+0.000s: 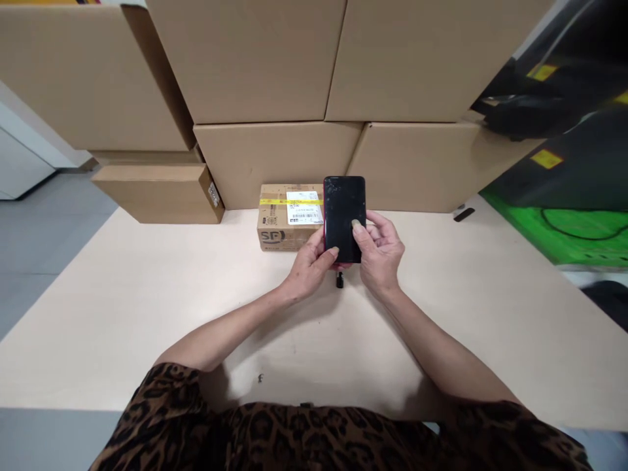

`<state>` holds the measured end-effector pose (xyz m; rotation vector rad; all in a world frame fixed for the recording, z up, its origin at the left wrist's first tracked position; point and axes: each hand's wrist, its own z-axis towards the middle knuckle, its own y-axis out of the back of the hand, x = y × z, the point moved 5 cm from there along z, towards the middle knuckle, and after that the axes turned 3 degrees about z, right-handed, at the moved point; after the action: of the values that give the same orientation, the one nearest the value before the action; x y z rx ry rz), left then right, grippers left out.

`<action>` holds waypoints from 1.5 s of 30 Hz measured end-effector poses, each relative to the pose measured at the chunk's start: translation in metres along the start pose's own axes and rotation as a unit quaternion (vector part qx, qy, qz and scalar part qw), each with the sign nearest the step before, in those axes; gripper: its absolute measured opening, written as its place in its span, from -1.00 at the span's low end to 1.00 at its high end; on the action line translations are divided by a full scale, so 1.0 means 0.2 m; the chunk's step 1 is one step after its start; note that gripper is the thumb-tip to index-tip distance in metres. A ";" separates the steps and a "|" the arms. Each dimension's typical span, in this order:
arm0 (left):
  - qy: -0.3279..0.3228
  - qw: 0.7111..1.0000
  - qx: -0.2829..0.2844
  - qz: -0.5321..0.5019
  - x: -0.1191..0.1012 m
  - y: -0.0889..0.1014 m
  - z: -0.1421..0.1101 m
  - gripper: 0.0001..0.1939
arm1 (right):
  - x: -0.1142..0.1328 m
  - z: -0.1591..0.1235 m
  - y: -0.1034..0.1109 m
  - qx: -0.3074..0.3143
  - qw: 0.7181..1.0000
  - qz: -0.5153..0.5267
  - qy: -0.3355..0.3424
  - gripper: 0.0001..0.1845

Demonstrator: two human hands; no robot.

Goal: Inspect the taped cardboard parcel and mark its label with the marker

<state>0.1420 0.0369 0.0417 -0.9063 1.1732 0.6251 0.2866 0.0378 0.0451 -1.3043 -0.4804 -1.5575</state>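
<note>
A smartphone (343, 203) with a dark screen and a red edge is held upright above the table, between both hands. My left hand (310, 265) grips its lower left side, thumb on the bottom of the screen. On the right side, my right hand (384, 252) is closed around the phone, with its thumb on the glass. Fingers behind the phone are mostly hidden. Just below the phone, a small black object (339, 280) shows; its kind is unclear. A taped parcel box (282, 235) with a white label stands behind my left hand, partly covered by the phone.
Large cardboard boxes (275, 157) are stacked along the back of the pale table (161, 281). A flatter carton (157, 196) stands at the back left. Toward the back right lies a small dark strip (464, 214). Beyond the right edge is a green surface (579, 229) with a black cable.
</note>
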 end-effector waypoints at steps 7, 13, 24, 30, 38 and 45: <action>-0.019 1.000 0.008 0.000 -0.01 0.04 0.00 -0.11 | 0.02 -0.02 -0.03 0.038 0.999 -0.022 0.006 -0.39; -0.020 1.000 0.009 0.004 0.00 0.02 -0.01 -0.11 | 0.04 -0.04 -0.02 0.057 0.997 -0.051 0.000 -0.39; -0.043 0.999 0.002 -0.011 -0.02 0.04 0.01 -0.14 | 0.09 -0.04 -0.01 0.099 0.993 -0.060 -0.028 -0.35; -0.040 0.999 0.023 -0.029 -0.06 0.02 0.01 -0.03 | 0.07 -0.06 -0.03 0.091 0.991 0.007 -0.096 -0.39; -0.027 0.997 0.066 0.004 -0.05 -0.02 -0.02 -0.09 | 0.10 -0.06 0.11 0.055 0.981 0.027 -0.183 -0.43; -0.079 0.994 -0.018 0.075 -0.11 0.12 -0.03 -0.39 | 0.01 -0.01 0.47 -0.045 0.975 -0.028 -0.216 -0.42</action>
<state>0.1127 0.0450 0.0557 -0.7884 1.0966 0.8281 0.3668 -0.0037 0.0192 -1.7244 -0.7284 -1.3502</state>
